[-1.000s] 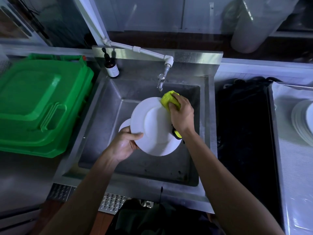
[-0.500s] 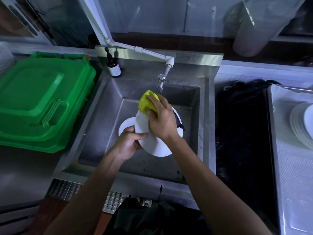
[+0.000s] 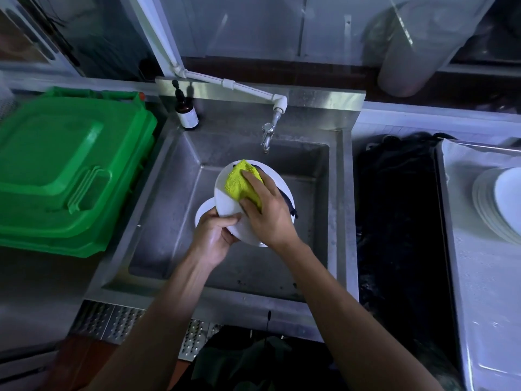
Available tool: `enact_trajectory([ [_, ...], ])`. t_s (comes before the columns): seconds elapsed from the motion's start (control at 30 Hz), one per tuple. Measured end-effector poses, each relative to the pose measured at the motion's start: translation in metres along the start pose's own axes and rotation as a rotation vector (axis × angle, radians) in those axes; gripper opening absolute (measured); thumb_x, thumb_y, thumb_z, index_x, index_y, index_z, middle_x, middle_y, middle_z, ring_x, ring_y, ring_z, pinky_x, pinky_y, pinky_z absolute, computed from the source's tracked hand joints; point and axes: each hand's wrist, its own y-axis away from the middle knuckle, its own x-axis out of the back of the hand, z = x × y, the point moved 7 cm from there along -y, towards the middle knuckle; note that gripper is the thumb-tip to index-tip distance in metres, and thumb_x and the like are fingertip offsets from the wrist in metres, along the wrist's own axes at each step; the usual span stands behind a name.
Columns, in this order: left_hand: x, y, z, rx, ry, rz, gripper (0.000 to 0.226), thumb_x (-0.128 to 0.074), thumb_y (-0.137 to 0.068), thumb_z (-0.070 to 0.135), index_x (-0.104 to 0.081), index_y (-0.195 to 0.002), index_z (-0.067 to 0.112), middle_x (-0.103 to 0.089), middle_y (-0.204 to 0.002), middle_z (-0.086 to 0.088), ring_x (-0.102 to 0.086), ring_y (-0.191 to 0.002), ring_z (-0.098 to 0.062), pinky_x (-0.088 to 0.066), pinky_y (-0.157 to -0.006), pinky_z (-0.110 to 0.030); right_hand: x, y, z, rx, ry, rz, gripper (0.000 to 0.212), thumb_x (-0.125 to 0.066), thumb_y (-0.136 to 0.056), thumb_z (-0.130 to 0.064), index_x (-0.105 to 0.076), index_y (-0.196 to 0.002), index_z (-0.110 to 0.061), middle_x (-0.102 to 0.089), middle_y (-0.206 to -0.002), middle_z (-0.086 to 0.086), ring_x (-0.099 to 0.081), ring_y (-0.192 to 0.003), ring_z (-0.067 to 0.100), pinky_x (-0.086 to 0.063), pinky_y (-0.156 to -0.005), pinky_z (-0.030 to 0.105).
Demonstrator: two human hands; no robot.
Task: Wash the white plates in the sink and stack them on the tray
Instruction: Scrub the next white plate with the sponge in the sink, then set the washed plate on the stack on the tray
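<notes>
Over the steel sink (image 3: 335,210), mid basin, a white plate (image 3: 225,198) held tilted above the sink floor. Left hand (image 3: 214,235) grips the plate's lower left rim, thumb on the face, fingers curled behind it. Right hand (image 3: 267,210) presses a yellow-green sponge (image 3: 239,183) onto the plate's upper face, fingers spread over the sponge and curled round its edge; a dark layer or strap shows at the sponge's right side, cannot tell which. A second white plate (image 3: 203,213) lies below in the basin, only its left edge visible past the held one. Faucet spout (image 3: 266,138) hangs just behind the plate, fed by a white pipe (image 3: 234,86) from upper left. Brown pump bottle (image 3: 186,112) with white label stands on the sink's back left corner. Green plastic lidded bin (image 3: 67,170) left of the sink. Right of the sink a dark area, contents unclear, then a metal tray (image 3: 479,306) with a stack of white plates (image 3: 496,204) at its far right edge, partly cut off by the frame
</notes>
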Motion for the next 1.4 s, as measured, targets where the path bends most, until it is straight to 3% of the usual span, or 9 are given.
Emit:
enact_trajectory([
  [0.23,0.012,-0.005,0.003,0.000,0.016,0.032,0.037,-0.056,-0.089,-0.005,-0.064,-0.125,0.000,-0.072,-0.113,-0.019,-0.070,-0.098,-0.034,-0.055,-0.087,-0.052,0.003,0.025,0.029,-0.119,0.023,0.016,0.053,-0.065,-0.091,-0.013,-0.053,-0.142,-0.022,-0.046,-0.149,0.005,-0.046,-0.132,0.023,-0.033,-0.106,0.020],
  [0.47,0.025,-0.011,0.007,0.011,-0.055,0.018,0.026,-0.058,-0.090,-0.004,-0.069,-0.110,0.007,-0.076,-0.101,-0.012,-0.073,-0.087,-0.028,-0.061,-0.070,-0.043,0.002,0.031,0.041,-0.242,0.041,0.053,0.059,-0.068,-0.081,-0.002,-0.060,-0.136,-0.024,-0.053,-0.141,0.003,-0.051,-0.126,0.021,-0.037,-0.104,0.020],
  [0.6,0.033,-0.010,0.019,0.011,-0.153,0.054,0.023,-0.064,-0.086,0.001,-0.067,-0.109,0.004,-0.072,-0.092,-0.013,-0.066,-0.081,-0.032,-0.053,-0.074,-0.043,0.002,0.031,0.045,-0.334,0.117,0.027,0.063,-0.065,-0.078,0.001,-0.061,-0.135,-0.026,-0.054,-0.138,0.001,-0.052,-0.125,0.022,-0.037,-0.102,0.021],
  [0.7,0.030,-0.011,0.037,-0.054,-0.347,0.003,0.041,-0.069,-0.078,0.014,-0.063,-0.115,-0.002,-0.067,-0.094,-0.014,-0.063,-0.083,-0.029,-0.054,-0.075,-0.047,0.005,0.027,0.045,-0.345,0.185,0.017,0.062,-0.068,-0.079,0.000,-0.060,-0.135,-0.026,-0.054,-0.139,0.003,-0.053,-0.124,0.023,-0.038,-0.099,0.022],
  [0.83,0.021,-0.016,0.060,-0.258,-0.786,-0.077,0.016,-0.060,-0.095,0.008,-0.062,-0.107,-0.004,-0.071,-0.100,-0.021,-0.064,-0.086,-0.031,-0.053,-0.082,-0.050,0.013,0.024,0.041,-0.321,0.242,0.033,0.059,-0.068,-0.081,-0.002,-0.061,-0.135,-0.025,-0.053,-0.141,0.004,-0.054,-0.124,0.025,-0.045,-0.099,0.032],
  [1.0,0.011,-0.014,0.065,-0.464,-1.303,-0.103,0.015,-0.056,-0.096,0.020,-0.052,-0.083,0.014,-0.057,-0.067,-0.006,-0.048,-0.059,-0.025,-0.030,-0.046,-0.022,0.021,0.022,0.031,-0.254,0.328,0.065,0.061,-0.063,-0.078,0.006,-0.061,-0.134,-0.018,-0.053,-0.141,0.007,-0.055,-0.120,0.032,-0.049,-0.097,0.042],
  [1.07,0.010,-0.016,0.063,-0.483,-1.369,-0.129,0.016,-0.053,-0.097,0.019,-0.048,-0.082,0.014,-0.052,-0.063,-0.005,-0.044,-0.057,-0.026,-0.026,-0.044,-0.026,0.025,0.024,0.030,-0.242,0.362,0.086,0.059,-0.064,-0.079,0.005,-0.061,-0.134,-0.017,-0.054,-0.140,0.007,-0.056,-0.119,0.031,-0.049,-0.094,0.037],
  [1.2,0.000,-0.016,0.060,-0.540,-1.489,-0.181,0.009,-0.051,-0.099,0.014,-0.060,-0.099,0.016,-0.051,-0.066,-0.005,-0.055,-0.069,-0.039,-0.031,-0.052,-0.039,0.040,0.032,0.030,-0.221,0.371,0.136,0.058,-0.063,-0.078,0.006,-0.062,-0.133,-0.015,-0.055,-0.138,0.010,-0.058,-0.117,0.034,-0.052,-0.090,0.040],
  [1.4,-0.040,-0.018,0.063,-0.706,-1.538,-0.232,0.048,-0.051,-0.093,0.002,-0.065,-0.128,0.032,-0.071,-0.093,-0.004,-0.063,-0.084,-0.035,-0.048,-0.065,-0.039,0.081,0.043,0.036,-0.256,0.382,0.227,0.060,-0.062,-0.080,0.004,-0.060,-0.136,-0.018,-0.054,-0.141,0.009,-0.058,-0.116,0.033,-0.052,-0.089,0.040],
])
